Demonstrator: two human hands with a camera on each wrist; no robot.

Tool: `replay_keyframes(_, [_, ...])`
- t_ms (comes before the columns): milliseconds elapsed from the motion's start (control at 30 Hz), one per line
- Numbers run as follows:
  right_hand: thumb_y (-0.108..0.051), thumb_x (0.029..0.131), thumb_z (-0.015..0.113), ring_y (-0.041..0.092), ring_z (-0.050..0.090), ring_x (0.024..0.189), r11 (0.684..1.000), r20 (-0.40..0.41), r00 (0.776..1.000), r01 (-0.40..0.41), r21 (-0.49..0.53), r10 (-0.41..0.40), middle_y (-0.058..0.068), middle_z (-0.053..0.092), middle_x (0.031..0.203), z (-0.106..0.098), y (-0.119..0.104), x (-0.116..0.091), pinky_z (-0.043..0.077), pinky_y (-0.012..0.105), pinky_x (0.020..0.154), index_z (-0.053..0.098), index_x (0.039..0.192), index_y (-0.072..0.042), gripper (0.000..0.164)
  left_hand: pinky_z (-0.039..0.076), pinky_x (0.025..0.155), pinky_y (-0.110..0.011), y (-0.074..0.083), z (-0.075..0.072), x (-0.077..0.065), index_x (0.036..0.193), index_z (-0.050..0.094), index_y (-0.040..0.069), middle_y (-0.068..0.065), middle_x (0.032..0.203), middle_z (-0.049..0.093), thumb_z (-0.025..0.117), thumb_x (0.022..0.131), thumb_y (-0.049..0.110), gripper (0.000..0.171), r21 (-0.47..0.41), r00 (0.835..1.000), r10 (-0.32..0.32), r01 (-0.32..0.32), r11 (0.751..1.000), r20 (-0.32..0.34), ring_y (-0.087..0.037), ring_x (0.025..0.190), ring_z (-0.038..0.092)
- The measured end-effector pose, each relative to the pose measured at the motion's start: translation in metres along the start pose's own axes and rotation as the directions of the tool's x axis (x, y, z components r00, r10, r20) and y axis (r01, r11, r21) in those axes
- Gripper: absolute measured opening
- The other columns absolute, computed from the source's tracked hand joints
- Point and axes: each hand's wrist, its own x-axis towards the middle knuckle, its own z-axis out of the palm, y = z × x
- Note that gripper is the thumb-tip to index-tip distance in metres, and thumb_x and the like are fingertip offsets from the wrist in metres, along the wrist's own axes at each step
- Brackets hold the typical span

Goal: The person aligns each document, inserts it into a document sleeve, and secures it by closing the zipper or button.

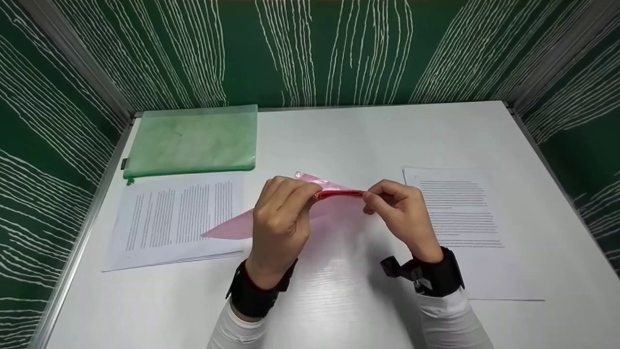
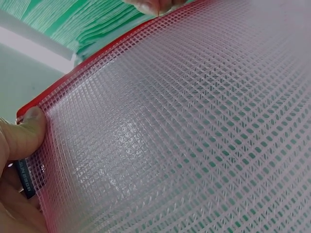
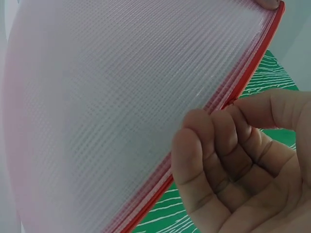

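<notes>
A translucent pink mesh zipper pouch is held up over the table between the two hands, its red zipper edge uppermost. My left hand grips the pouch by a corner at one end of the zipper; in the left wrist view the thumb presses on the mesh beside a small dark label. Farther along the red edge, my right hand pinches it between thumb and index finger, other fingers curled, as the right wrist view shows. Whatever lies right under that pinch is hidden.
A green zipper pouch lies at the back left of the white table. Below it is a stack of printed sheets, partly behind the pink pouch. More printed sheets lie at right, under the right forearm. Green patterned panels surround the table.
</notes>
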Motion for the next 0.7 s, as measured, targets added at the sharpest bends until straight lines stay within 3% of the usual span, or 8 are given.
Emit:
replay_keyframes(333, [0.007,0.092,0.067,0.013,0.067,0.063,0.999,-0.020,0.999,-0.037,-0.019,0.037,0.006,0.070,0.067,-0.0023,0.0039,0.0026,0.047,0.023,0.060,0.074,0.078,-0.005,0.020,0.050,0.072,-0.031,0.0002,-0.0017,0.0003,0.092,0.076,0.000,-0.008,0.082,0.069,0.076,0.090,0.002,0.002,0.000,1.000,0.005,-0.005,1.000,-0.006,-0.022,0.077,0.060])
replay_keyframes(700, [0.007,0.091,0.066,0.014,0.067,0.062,0.996,-0.039,0.996,-0.086,-0.038,0.085,0.008,0.070,0.066,-0.0066,0.0082,0.0053,0.046,0.023,0.061,0.074,0.080,-0.003,0.017,0.050,0.071,-0.031,-0.0003,-0.0034,0.0017,0.091,0.075,0.001,-0.007,0.083,0.069,0.079,0.083,-0.008,0.013,-0.029,0.999,0.002,-0.003,1.000,-0.046,-0.021,0.077,0.060])
